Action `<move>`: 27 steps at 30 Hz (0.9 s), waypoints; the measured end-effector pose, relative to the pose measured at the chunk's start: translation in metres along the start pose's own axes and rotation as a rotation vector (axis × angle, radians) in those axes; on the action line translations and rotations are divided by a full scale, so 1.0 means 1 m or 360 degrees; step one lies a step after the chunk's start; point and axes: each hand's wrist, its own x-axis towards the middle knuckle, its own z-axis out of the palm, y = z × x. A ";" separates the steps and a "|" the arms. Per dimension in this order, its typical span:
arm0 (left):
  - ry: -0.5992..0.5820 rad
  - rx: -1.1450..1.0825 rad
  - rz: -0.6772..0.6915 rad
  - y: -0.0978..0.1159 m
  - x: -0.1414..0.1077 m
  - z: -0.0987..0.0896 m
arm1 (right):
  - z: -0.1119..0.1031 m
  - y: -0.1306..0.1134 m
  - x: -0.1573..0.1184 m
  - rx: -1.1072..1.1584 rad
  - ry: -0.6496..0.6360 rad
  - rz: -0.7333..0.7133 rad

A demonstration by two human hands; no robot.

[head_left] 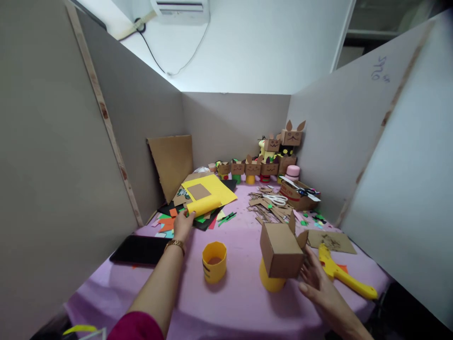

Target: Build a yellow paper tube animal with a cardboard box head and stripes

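Observation:
Reaching forward on the left, my left hand (184, 225) has its fingers closed at the near end of a rolled sheet of yellow paper (204, 205). My right hand (315, 281) is open, fingers apart, beside a cardboard box head with pointed ears (282, 248). That head sits on a yellow paper tube (272, 278); whether my fingertips touch it I cannot tell. Between my arms stands an open yellow paper ring (214, 269) with dark stripes on its side. Flat yellow paper (226, 186) with a brown cardboard piece on it lies beyond the roll.
A black tablet-like slab (139, 250) lies at left, a yellow glue gun (345, 274) at right. Cardboard scraps (267, 205), white-handled scissors (278, 200) and a small carton (299, 198) are farther back. Several cardboard-headed figures (253, 167) line the rear. Grey partitions (233, 123) surround the table.

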 end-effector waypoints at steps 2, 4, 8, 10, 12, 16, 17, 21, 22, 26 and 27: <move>-0.0012 -0.0166 -0.0048 0.007 -0.002 -0.002 | -0.006 0.006 0.000 -0.0002 -0.0009 0.0014; -0.0002 -0.0363 -0.0082 0.017 -0.009 -0.006 | -0.010 0.012 0.000 0.0002 -0.0021 0.0027; 0.0020 -0.0745 -0.0191 0.042 -0.031 -0.024 | -0.006 0.007 -0.004 -0.0016 0.0046 -0.0029; -0.0032 -0.0890 -0.0302 0.056 -0.047 -0.037 | -0.001 -0.003 -0.008 -0.0044 0.0132 -0.0052; -0.0112 -0.0995 -0.0431 0.067 -0.069 -0.051 | 0.003 -0.015 -0.015 -0.0077 0.0229 -0.0087; -0.0165 -0.1165 -0.0494 0.078 -0.125 -0.072 | 0.008 -0.038 -0.036 -0.0118 0.0500 -0.0302; -0.0137 -0.1204 -0.0461 0.079 -0.140 -0.076 | 0.011 -0.043 -0.042 -0.0124 0.0554 -0.0364; -0.0106 -0.1142 -0.0210 0.078 -0.199 -0.087 | 0.044 -0.066 -0.067 -0.0173 0.0437 -0.0494; -0.0148 -0.1077 -0.0201 0.078 -0.211 -0.089 | 0.055 -0.071 -0.071 -0.0155 0.0404 -0.0491; -0.0483 -0.0864 -0.0304 0.073 -0.247 -0.092 | 0.092 -0.089 -0.078 -0.0069 0.0135 -0.0381; -0.0586 -0.0826 -0.0332 0.070 -0.253 -0.090 | 0.096 -0.091 -0.077 -0.0096 0.0055 -0.0351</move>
